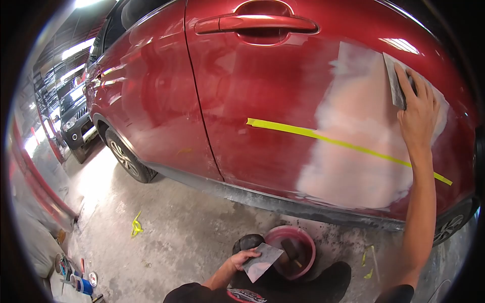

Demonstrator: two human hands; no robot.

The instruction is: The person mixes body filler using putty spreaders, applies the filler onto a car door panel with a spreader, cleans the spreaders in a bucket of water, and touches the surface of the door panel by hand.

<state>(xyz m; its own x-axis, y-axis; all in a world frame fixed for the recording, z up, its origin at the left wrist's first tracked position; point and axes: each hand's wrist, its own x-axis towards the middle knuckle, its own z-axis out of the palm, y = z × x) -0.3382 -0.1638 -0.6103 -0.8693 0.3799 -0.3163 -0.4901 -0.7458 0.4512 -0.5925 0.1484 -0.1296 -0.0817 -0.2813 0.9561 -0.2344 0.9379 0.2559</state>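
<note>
Against the red car door, my right hand presses a grey sanding sheet, fingers bent over something dark behind it. The sheet lies on the upper right of a pale, filler-like patch. Yellow tape runs across the door and the patch, passing behind my right forearm. Low in the view, near my knee, my left hand pinches a grey sheet with a pale pink area on it. That sheet is beside a pink basin holding a dark block.
Crumpled yellow tape lies on the concrete floor. Cans and tools, including a blue can, stand at the lower left. Another dark vehicle is at the far left. The car's rear wheel shows at right.
</note>
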